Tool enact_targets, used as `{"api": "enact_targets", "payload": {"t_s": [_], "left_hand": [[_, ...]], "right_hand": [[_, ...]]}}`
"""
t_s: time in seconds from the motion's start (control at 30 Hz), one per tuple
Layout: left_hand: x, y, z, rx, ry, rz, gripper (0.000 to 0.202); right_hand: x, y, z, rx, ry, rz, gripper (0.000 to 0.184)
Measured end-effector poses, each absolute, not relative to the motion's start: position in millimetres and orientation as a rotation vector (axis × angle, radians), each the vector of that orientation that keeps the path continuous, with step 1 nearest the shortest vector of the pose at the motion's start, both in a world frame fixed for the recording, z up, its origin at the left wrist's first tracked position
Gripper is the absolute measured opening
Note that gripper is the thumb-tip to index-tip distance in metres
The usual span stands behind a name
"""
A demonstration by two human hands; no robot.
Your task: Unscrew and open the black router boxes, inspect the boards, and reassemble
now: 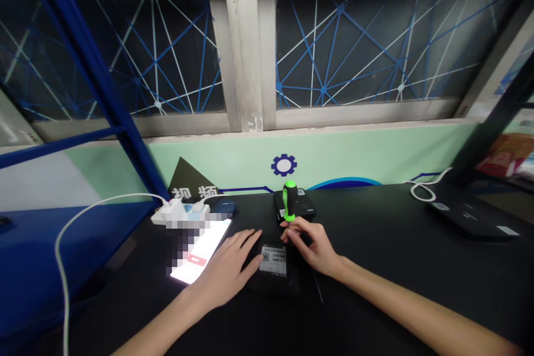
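Black workbench (375, 256) under window. Left hand (227, 270) open, fingertips on edge of labelled black device (273, 260). Right hand (312, 247) narrow pinch on upright green-handled screwdriver (290, 200), near black box (306, 211). Risk: light pinch slips, screwdriver tips toward lit phone (200, 250).

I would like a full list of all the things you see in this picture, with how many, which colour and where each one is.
screwdriver: 1, green and black handle, upright above the rear black box
rear black box: 1, black, at the table's back edge
labelled black box: 1, black with white label, between the hands
phone: 1, lit white screen, left of the left hand
power strip: 1, white, behind the phone
black pad: 1, black, far right of the table
table: 1, black, under these things
window panes: 2, blue and white line pattern, behind the table
left hand: 1, flat beside the labelled black box
right hand: 1, pinching the screwdriver's shaft
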State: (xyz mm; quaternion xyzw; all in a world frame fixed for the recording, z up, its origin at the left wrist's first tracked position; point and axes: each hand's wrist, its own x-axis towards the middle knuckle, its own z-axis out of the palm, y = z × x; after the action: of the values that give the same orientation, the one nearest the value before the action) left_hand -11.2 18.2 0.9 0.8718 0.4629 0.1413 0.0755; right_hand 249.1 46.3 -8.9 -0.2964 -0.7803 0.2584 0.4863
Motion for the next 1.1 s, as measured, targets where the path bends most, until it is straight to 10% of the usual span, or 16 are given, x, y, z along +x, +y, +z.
{"api": "enact_targets", "payload": {"t_s": [1.1], "left_hand": [[-0.5,14.4,22.6,2.614,1.795,0.432,0.029]], "right_hand": [[242.5,44.8,-9.8,-0.681,-1.656,0.978,0.024]]}}
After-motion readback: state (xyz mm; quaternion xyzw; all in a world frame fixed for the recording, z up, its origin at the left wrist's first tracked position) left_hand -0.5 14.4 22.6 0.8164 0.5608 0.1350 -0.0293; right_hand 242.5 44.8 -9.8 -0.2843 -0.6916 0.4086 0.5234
